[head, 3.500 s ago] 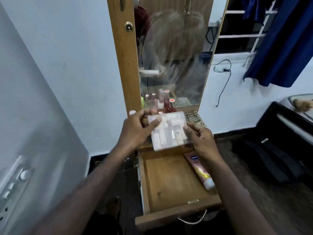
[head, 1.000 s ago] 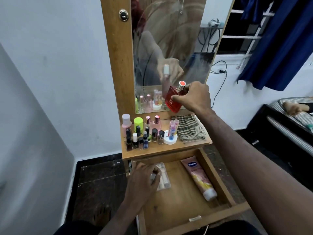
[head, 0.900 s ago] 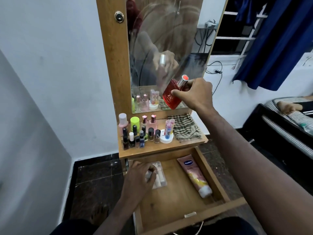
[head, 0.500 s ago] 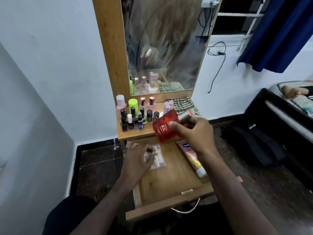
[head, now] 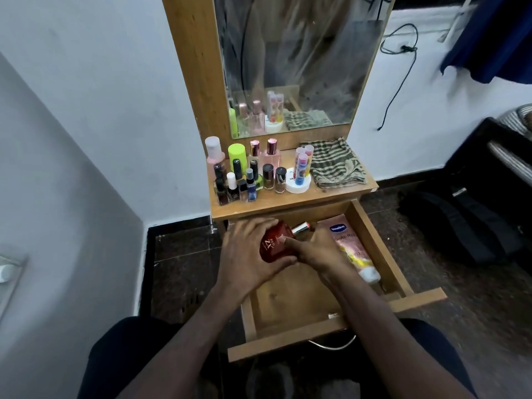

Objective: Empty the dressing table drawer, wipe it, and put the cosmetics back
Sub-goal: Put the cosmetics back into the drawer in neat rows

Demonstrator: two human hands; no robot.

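The wooden drawer [head: 290, 342] of the dressing table stands pulled open. Inside it, at the back left, both hands hold a red perfume bottle [head: 274, 245] with a silver cap, lying on its side. My left hand [head: 247, 251] cups its left side and my right hand [head: 313, 250] grips it from the right. A pink lotion tube [head: 349, 246] lies along the drawer's right wall. The clear plastic box put in earlier is hidden under my hands.
On the table top [head: 290, 201] stand several nail polish bottles [head: 241, 182], pink perfume bottles [head: 270, 156], a white jar with tubes [head: 300, 175] and a striped cloth [head: 335, 164]. A mirror [head: 290, 59] rises behind. A black bag [head: 460, 226] lies on the floor at right.
My right hand carried the red perfume bottle from the mirror shelf down into the drawer. My left hand left the clear box and now cups the bottle too.
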